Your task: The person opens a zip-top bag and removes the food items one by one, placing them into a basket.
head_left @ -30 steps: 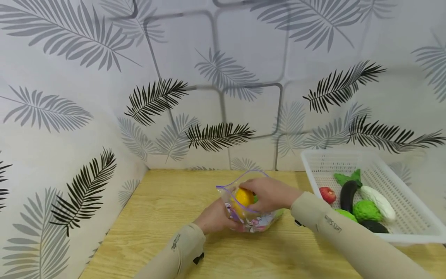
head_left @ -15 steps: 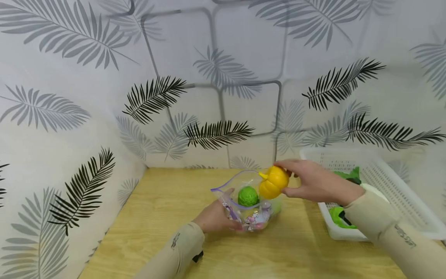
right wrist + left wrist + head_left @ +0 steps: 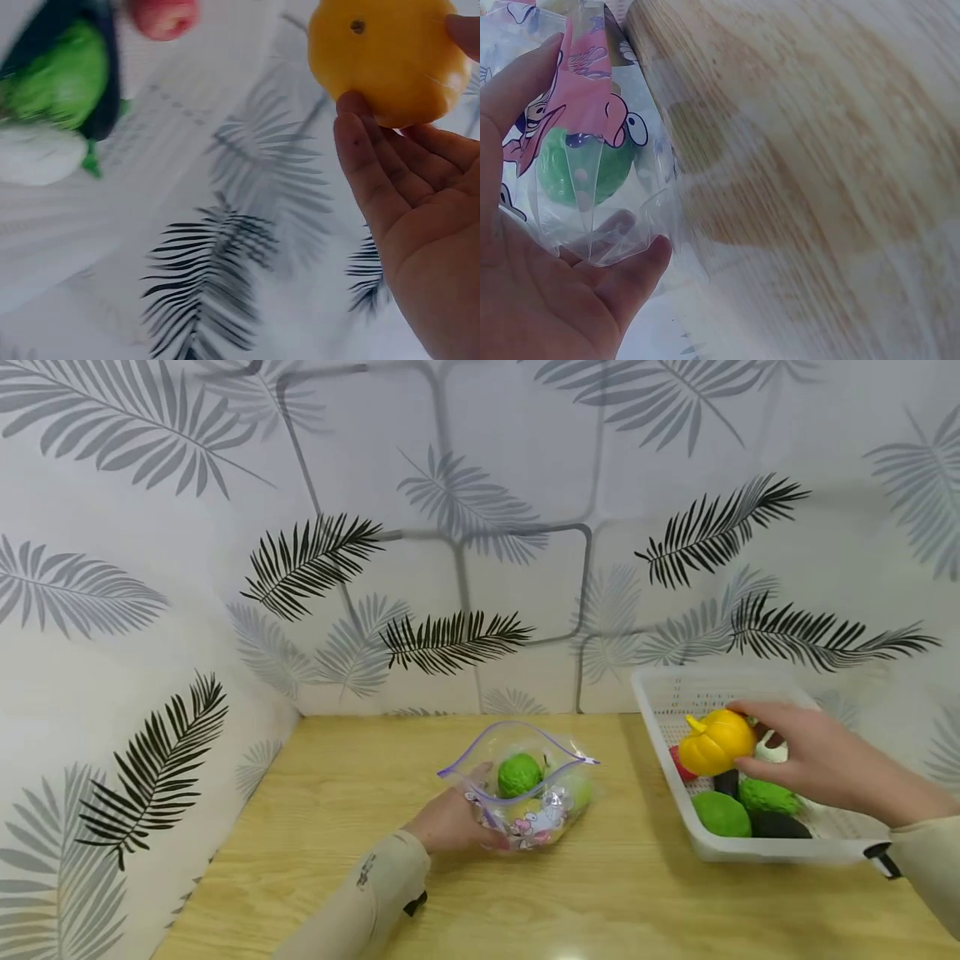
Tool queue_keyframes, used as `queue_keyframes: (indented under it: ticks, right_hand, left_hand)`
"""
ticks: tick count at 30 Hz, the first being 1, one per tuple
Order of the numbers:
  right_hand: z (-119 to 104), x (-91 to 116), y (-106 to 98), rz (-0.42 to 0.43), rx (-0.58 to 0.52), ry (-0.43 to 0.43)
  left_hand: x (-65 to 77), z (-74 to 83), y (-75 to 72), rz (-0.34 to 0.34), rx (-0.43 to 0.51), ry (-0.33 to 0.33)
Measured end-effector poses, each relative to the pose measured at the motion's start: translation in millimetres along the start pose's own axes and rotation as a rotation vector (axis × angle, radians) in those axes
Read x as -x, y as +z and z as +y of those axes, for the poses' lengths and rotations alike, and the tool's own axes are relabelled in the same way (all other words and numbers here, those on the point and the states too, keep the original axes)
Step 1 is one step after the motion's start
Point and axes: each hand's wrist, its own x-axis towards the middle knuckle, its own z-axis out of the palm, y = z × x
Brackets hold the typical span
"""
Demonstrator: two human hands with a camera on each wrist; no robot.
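Observation:
My right hand (image 3: 817, 760) pinches a small yellow pumpkin (image 3: 716, 745) between thumb and fingers, above the left part of the white basket (image 3: 682, 806). In the right wrist view the pumpkin (image 3: 386, 56) shows its rounded underside. On the table, my left hand (image 3: 453, 818) holds the side of a clear zip bag (image 3: 536, 831) with cartoon prints and a purple seal. The bag's mouth gapes upward. Inside it sits a bumpy green ball-shaped fruit or vegetable (image 3: 519, 775), with a paler green item beside it. Through the plastic, the left wrist view shows a round green thing (image 3: 585, 169).
Within the basket lie a red item (image 3: 682, 763), a smooth green piece (image 3: 722, 814), a bumpy green piece (image 3: 768, 796), a dark piece (image 3: 780, 825) and a white one. A leaf-patterned cloth (image 3: 525, 677) rises behind the wooden table (image 3: 360, 760).
My right hand has lifted the yellow pumpkin out of the bag and carried it right, over the basket. The left hand has stayed on the bag. The head view has shifted slightly.

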Motion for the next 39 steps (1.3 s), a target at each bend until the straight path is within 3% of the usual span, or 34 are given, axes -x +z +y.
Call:
queue_keyframes:
  ticks: [9, 15, 21, 26, 32, 39]
  right_hand:
    - [33.7, 10.9, 27.2, -0.240, -0.051, 0.114]
    - [36.8, 3.7, 42.6, -0.314, -0.036, 0.115]
    - [32.4, 3.2, 44.2, -0.352, -0.027, 0.102]
    - [17.5, -1.8, 41.1, -0.328, -0.033, 0.063]
    - [-18.8, -20.8, 35.5, -0.250, -0.053, 0.013]
    - [-69.9, -52.6, 39.1, -0.149, -0.004, -0.163]
  left_hand:
    - [-1.2, 4.7, -0.7, -0.014, 0.023, 0.003]
    - [0.5, 3.8, -0.3, -0.011, 0.054, 0.027]
    - [-0.6, 2.7, 0.8, -0.014, 0.050, 0.028]
    - [-1.2, 3.0, 0.5, -0.014, 0.044, 0.013]
    - [-0.6, 2.2, -0.7, -0.018, 0.040, 0.000]
    - [-0.1, 2.8, -0.2, -0.021, 0.016, -0.016]
